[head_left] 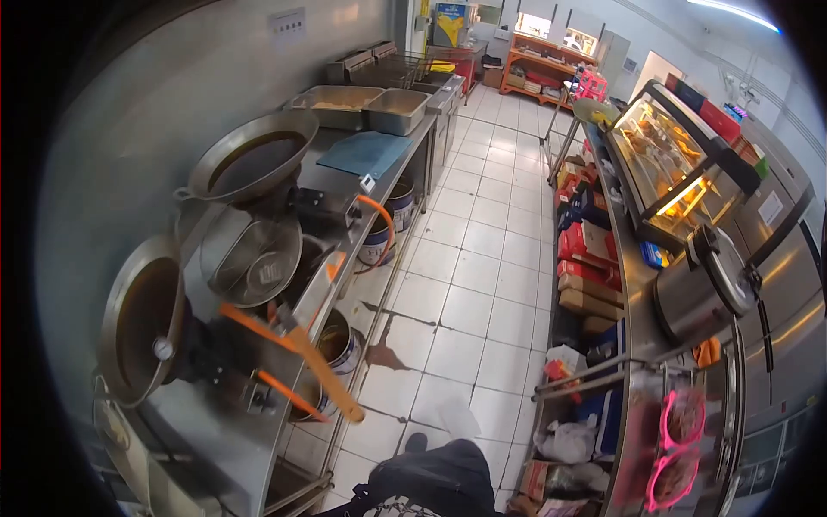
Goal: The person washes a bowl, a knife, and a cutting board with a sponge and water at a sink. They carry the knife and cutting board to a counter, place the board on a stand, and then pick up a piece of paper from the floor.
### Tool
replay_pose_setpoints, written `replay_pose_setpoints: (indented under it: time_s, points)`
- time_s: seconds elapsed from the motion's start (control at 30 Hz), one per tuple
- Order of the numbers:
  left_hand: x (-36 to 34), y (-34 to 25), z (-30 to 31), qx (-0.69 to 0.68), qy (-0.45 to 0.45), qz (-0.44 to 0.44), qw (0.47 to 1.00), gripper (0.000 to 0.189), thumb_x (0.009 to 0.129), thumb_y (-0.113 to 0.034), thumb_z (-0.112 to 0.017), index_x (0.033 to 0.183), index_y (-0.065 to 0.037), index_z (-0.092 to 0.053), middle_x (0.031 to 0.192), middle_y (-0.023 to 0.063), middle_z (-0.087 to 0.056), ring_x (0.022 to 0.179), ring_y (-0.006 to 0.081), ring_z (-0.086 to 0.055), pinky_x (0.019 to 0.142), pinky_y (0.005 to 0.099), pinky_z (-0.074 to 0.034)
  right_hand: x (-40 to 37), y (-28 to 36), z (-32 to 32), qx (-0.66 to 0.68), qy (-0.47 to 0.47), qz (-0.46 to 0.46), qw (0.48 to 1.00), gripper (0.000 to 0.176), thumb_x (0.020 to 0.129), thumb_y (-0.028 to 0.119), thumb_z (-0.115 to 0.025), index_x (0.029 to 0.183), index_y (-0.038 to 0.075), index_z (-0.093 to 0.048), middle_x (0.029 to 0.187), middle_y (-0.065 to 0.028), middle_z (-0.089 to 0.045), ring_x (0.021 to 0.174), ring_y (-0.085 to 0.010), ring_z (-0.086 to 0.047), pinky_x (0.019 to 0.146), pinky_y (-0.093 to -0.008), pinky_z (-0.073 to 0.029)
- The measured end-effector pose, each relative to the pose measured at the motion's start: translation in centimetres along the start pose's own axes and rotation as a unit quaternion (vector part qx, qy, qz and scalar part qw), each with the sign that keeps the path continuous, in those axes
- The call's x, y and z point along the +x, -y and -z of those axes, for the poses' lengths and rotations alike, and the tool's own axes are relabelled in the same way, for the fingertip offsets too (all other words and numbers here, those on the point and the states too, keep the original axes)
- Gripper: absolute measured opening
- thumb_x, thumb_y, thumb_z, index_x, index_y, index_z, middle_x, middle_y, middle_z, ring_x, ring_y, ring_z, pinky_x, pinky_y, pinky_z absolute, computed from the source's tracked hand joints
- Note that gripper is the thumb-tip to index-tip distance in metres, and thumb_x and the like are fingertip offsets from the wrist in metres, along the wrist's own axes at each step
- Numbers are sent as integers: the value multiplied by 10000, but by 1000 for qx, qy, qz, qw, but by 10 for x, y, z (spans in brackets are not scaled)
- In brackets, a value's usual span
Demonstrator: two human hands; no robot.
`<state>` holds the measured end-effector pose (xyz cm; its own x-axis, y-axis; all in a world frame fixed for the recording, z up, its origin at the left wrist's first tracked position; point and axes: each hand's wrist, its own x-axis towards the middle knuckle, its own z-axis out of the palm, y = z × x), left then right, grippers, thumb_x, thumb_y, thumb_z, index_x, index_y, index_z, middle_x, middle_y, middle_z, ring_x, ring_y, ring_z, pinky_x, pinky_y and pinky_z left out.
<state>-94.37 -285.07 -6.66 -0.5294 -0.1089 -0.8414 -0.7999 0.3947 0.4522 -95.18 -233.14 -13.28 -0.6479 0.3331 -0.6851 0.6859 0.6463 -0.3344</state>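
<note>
Neither of my hands shows clearly; my dark-clothed body (439,478) is at the bottom, above the white floor tiles. To my left, a wok (306,129) of dark oil sits on a burner, and a nearer wok (112,345) has a round dial thermometer (164,347) at its rim. Between them rests a metal strainer (233,258). A wooden handle (327,375) sticks out over the counter edge, its join to the strainer hard to make out. Orange hoses (379,211) run along the burners.
The steel counter (224,448) on the left carries a blue cloth (366,155) and metal trays (401,112). Buckets (340,345) stand underneath. On the right are a large lidded pot (698,293), a lit food display case (663,155) and pink-rimmed baskets (680,418). A tiled aisle (469,258) runs between.
</note>
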Motion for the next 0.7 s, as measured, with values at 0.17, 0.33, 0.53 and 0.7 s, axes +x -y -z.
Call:
replay_pose_setpoints:
  time_s: [0.17,0.33,0.53,0.7]
  points:
    - [13,-65,-25,-62,-53,27,996,540,880,-459,-535,1251,-68,-503,1151,169,-583,1064,292,-563,867,380,-448,91,77,63,-11,71,67,995,257,684,241,-638,875,71,-662,717,-123,-633,632,-276,-605,616,-376,-498]
    - [-59,-89,-156,-145,-50,241,958,539,887,-450,-531,1270,-73,-487,1146,164,-581,1053,281,-564,852,372,-450,182,109,189,-59,177,143,972,270,605,225,-662,838,88,-664,690,-116,-612,627,-293,-582,608,-377,-487]
    - [-36,-266,-294,-289,64,328,897,539,896,-440,-525,1292,-80,-467,1139,158,-578,1039,269,-565,835,362,-452,466,208,465,-309,133,585,738,300,510,207,-690,793,109,-666,657,-108,-588,621,-312,-554,598,-378,-474]
    - [36,-397,-305,-336,56,322,883,539,903,-431,-520,1310,-85,-451,1133,153,-576,1028,258,-566,821,354,-454,708,413,617,-312,108,495,804,173,774,181,-640,917,119,-566,761,-63,-587,645,-235,-585,566,-366,-510]
